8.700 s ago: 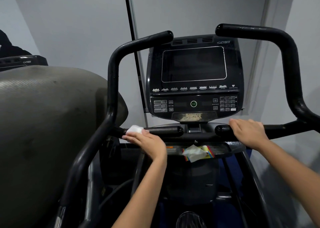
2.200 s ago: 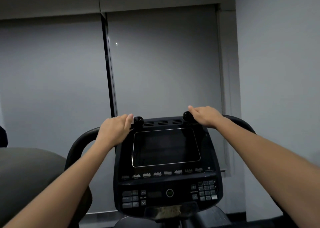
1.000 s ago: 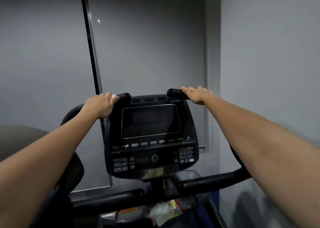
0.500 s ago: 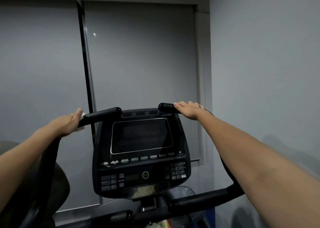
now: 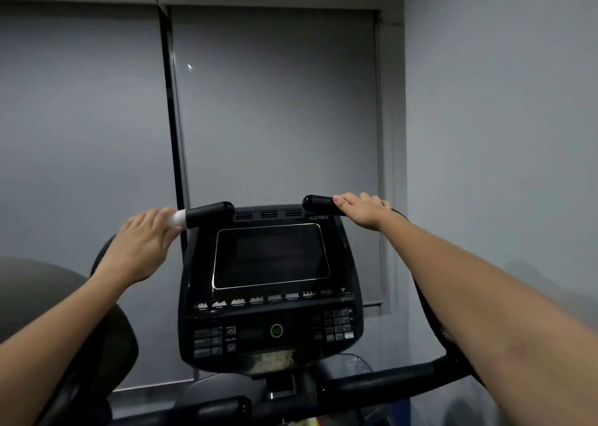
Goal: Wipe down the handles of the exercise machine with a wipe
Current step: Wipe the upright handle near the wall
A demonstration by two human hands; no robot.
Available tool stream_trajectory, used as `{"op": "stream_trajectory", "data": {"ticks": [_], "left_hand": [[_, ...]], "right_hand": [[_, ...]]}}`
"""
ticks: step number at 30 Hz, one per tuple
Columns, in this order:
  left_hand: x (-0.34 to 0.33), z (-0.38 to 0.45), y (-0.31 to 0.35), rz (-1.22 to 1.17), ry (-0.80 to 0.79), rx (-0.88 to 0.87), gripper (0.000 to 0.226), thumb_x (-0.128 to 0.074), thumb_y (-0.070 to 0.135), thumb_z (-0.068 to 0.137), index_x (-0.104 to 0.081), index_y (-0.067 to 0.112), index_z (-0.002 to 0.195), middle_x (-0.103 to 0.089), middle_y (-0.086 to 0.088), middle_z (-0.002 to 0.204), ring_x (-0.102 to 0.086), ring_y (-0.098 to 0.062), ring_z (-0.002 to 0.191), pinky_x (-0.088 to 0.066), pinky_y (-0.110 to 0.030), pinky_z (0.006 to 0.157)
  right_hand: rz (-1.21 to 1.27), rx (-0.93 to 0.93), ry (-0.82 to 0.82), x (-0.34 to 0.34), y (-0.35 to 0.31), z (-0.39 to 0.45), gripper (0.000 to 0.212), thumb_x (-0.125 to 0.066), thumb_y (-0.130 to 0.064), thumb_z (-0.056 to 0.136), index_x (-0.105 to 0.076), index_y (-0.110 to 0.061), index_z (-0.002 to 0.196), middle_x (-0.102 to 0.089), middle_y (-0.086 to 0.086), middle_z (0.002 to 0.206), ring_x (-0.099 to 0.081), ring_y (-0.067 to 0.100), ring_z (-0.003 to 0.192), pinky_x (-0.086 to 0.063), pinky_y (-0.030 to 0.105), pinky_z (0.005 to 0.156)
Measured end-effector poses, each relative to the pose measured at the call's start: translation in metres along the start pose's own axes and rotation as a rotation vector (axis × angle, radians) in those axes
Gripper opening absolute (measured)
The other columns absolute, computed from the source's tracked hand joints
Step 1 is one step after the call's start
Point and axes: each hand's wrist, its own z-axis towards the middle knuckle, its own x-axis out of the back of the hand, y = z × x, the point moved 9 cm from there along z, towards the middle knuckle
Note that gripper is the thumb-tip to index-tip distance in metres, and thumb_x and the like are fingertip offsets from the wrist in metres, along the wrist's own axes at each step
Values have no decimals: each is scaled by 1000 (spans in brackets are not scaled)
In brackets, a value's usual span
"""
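Note:
The exercise machine has two black upper handles that curve in above its console. My left hand (image 5: 142,241) grips the left upper handle (image 5: 210,213) with a white wipe (image 5: 180,219) wrapped around the bar; a bit of the wipe shows beyond my fingertips, a short way from the handle's end. My right hand (image 5: 364,210) grips the right upper handle (image 5: 318,203) just behind its rounded tip. Most of the wipe is hidden under my left palm.
The black console (image 5: 270,289) with a dark screen and keypads sits between the upper handles. Two lower horizontal handles (image 5: 382,385) run beneath it. A grey rounded machine part (image 5: 38,283) bulges at the left. Grey blinds and a wall stand close behind.
My left hand slid with the wipe back along the left handle and then inward again toward its end. The right hand has stayed gripping the right handle.

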Motion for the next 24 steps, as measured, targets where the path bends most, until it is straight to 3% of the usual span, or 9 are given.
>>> {"op": "stream_trajectory", "data": {"ticks": [5,8,11,14,17,21,24], "left_hand": [[8,-11,-48,-6,-81,64,44,-36,44,99,-54,8,118,-62,-17,106,-61,-39,93,-45,-47,77],[8,5,-31,24,-127,90,57,-17,54,99,-53,10,102,-63,-15,101,-61,-37,93,-45,-44,78],[-5,37,7,115,-220,11,72,-4,61,95,-53,14,118,-61,-11,108,-60,-35,101,-45,-43,80],[-21,63,62,191,-255,-96,52,-18,44,102,-41,18,140,-57,-11,121,-59,-35,107,-41,-41,76],[-19,67,93,148,-164,-122,54,-9,48,100,-49,17,119,-60,-7,107,-61,-33,94,-43,-41,71],[-8,39,81,127,-48,-187,41,-30,46,104,-43,17,130,-58,-4,113,-58,-27,100,-44,-39,90],[1,16,40,109,-23,-117,38,-38,44,103,-43,18,130,-56,-1,111,-56,-23,101,-42,-36,93]], "right_hand": [[-9,16,8,-4,0,7,62,-10,-71,95,-35,-46,146,-35,11,152,-25,35,144,-11,51,117],[-38,7,42,-2,2,8,63,-9,-71,95,-35,-45,146,-34,12,153,-25,35,144,-11,50,117],[-40,6,50,-4,2,11,65,-8,-72,94,-35,-44,146,-34,13,153,-26,35,143,-12,51,117],[-45,4,55,-4,3,13,65,-8,-73,93,-35,-45,146,-35,12,152,-27,35,142,-14,50,116],[-39,8,69,-3,4,12,64,-9,-73,93,-36,-46,144,-37,12,149,-29,35,141,-15,50,114],[-28,24,68,-1,3,10,63,-9,-74,93,-37,-47,143,-40,11,146,-31,35,140,-16,50,113],[-17,28,81,-1,3,10,62,-10,-74,93,-39,-48,141,-42,11,144,-32,35,138,-17,49,113]]}}
